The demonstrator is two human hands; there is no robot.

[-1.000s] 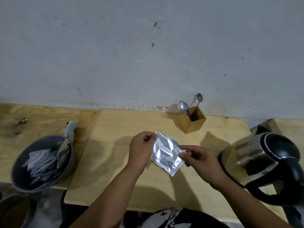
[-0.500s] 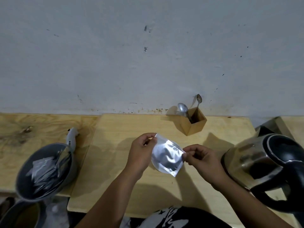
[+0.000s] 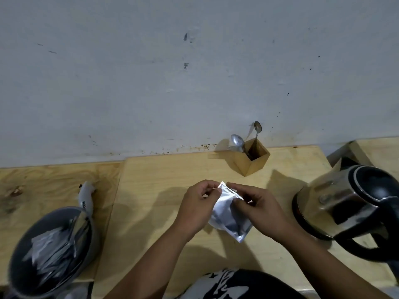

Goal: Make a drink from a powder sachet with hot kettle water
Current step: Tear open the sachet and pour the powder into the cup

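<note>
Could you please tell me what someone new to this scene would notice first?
Probably the shiny silver foil sachet, pinched at its top edge between the left hand and right hand above the pale wooden table. Next, the steel kettle with black handle at the right, and the grey bowl of sachets at the left.

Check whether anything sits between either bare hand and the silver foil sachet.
Nothing does: the left hand and right hand both pinch the silver foil sachet directly at its top edge, above the wooden table.
</note>
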